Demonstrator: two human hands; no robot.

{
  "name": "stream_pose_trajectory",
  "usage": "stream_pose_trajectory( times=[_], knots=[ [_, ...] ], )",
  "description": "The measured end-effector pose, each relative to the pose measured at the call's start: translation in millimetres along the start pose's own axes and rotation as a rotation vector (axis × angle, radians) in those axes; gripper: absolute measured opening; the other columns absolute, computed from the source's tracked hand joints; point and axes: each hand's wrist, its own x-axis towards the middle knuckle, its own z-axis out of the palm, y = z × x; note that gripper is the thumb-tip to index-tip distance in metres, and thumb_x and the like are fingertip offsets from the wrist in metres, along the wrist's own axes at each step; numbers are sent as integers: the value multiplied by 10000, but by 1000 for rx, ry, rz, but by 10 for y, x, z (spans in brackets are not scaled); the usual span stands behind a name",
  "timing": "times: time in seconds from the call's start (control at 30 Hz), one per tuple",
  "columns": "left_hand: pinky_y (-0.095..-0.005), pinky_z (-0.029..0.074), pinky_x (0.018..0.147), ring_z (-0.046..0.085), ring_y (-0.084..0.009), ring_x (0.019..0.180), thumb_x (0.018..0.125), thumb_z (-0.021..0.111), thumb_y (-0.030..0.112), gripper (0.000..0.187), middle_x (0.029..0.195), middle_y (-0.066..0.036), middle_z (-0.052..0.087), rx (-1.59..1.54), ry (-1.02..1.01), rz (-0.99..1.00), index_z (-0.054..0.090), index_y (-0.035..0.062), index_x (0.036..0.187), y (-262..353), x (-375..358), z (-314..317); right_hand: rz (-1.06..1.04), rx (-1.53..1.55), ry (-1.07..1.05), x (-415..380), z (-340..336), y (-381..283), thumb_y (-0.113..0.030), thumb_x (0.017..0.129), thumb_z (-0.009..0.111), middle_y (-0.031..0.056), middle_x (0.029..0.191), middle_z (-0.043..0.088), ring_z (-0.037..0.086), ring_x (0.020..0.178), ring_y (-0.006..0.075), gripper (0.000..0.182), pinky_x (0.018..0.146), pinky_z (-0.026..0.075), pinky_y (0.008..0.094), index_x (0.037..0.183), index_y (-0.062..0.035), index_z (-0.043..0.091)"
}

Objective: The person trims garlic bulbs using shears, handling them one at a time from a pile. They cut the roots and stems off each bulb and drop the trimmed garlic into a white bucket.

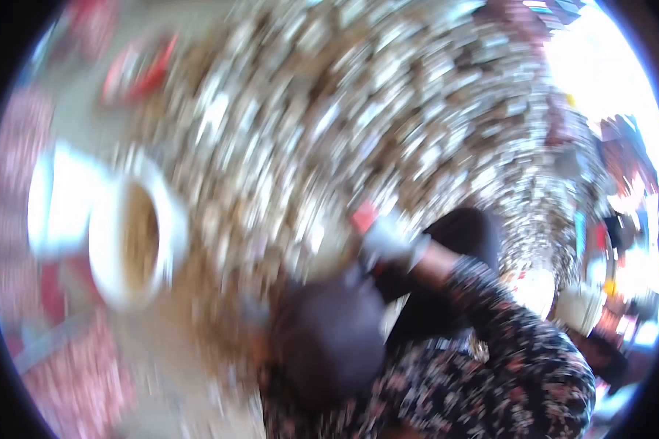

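Just above the bent knees, held a small red object (364, 216) in the right hand (389, 240), closed around it and apparently in a pale glove, with bare skin at the wrist. Kept that arm stretched inward from the right, in a dark floral sleeve (523, 340), in front of one dark-covered knee (465, 233) and beside the other, rounder dark knee (329, 336). Held the red object out over the near edge of a broad heap of pale and brown pieces (307, 124), too smeared by motion to identify. Showed the left hand (255, 312) only as a pale smudge left of the rounder knee, near the heap's lower edge; could not tell whether clenched, released or grasping anything. Saw at the left a round white bucket (170, 227), mouth toward the camera and brownish inside, just beside a brighter white container (64, 201). Noticed a red-rimmed item (139, 69) at upper left, blurred pink material (80, 373) at lower left, and blurred shapes in glaring light along the right edge.
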Motion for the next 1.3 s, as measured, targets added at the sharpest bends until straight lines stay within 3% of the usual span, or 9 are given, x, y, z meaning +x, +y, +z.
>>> stream_pose_trajectory(
  times=[0.07, 0.13, 0.2, 0.53, 0.87, 0.93, 1.03, 1.13, 1.3],
  knots=[
    [-408, 470, 778, 571, -287, 938, 605, 765, 303, 494, 1013, -96, 571, -204, 5, -19, 577, 133, 1029, 160, 266, -661, 499, 516, -349, 517, -468, -366, -255, 830, 556, 235, 844, 567, 566, 746, 405, 252, 732, 461, 484, 909, -17, 535],
    [-409, 470, 776, 570, -290, 937, 602, 767, 301, 495, 1011, -98, 570, -374, 45, -25, 575, 130, 1025, 285, 397, -1087, 766, 787, -308, 594, -612, -543, -357, 809, 608, 256, 987, 589, 565, 926, 425, 392, 772, 448, 470, 978, -20, 504],
    [-410, 469, 775, 570, -292, 936, 599, 769, 300, 497, 1008, -99, 569, -533, 87, -30, 574, 128, 1022, 352, 309, -1420, 755, 730, -277, 538, -575, -546, -336, 817, 621, 204, 839, 598, 598, 800, 371, 351, 700, 454, 432, 958, -41, 495],
    [-417, 466, 767, 566, -307, 931, 584, 779, 294, 505, 997, -106, 563, -927, 257, 229, 566, 115, 1005, 479, 75, -2469, 704, 788, -428, 459, -577, -555, -322, 811, 581, 237, 931, 619, 591, 921, 403, 356, 776, 455, 455, 973, -6, 556],
    [-445, 454, 767, 546, -356, 923, 560, 792, 232, 526, 981, -129, 547, -598, 333, 449, 539, 83, 996, 376, 274, -3738, 627, 789, -445, 307, -258, -795, -347, 878, 519, 229, 890, 621, 594, 885, 412, 345, 756, 456, 472, 977, -17, 538],
    [-352, 487, 691, 578, -244, 782, 615, 755, 178, 495, 925, -99, 577, -944, 349, 667, 532, 80, 1045, 352, 297, -4027, 625, 793, -476, 268, -270, -831, -333, 868, 529, 229, 894, 620, 595, 890, 411, 341, 754, 456, 472, 1008, -22, 537],
    [-227, 481, 599, 566, -130, 723, 635, 699, 98, 531, 938, -20, 581, -1818, -143, 654, 501, 78, 1128, 342, 245, -4246, 606, 824, -437, 284, -313, -867, -327, 858, 532, 241, 869, 617, 595, 868, 423, 327, 738, 457, 483, 973, -21, 529],
    [-207, 470, 574, 557, -120, 714, 660, 703, 106, 566, 960, -21, 569, -2121, -134, 432, 467, 66, 1173, 371, 165, -4129, 581, 806, -426, 404, -370, -868, -325, 861, 526, 251, 849, 614, 594, 844, 434, 320, 723, 458, 495, 951, -18, 516],
    [-225, 497, 648, 550, -127, 782, 653, 737, 120, 652, 1022, -38, 521, -2068, 12, 614, 428, 34, 1221, 207, -261, -4618, 535, 737, -360, 541, -564, -897, -356, 874, 522, 250, 826, 616, 600, 823, 433, 361, 717, 468, 494, 963, -9, 481]
  ],
)
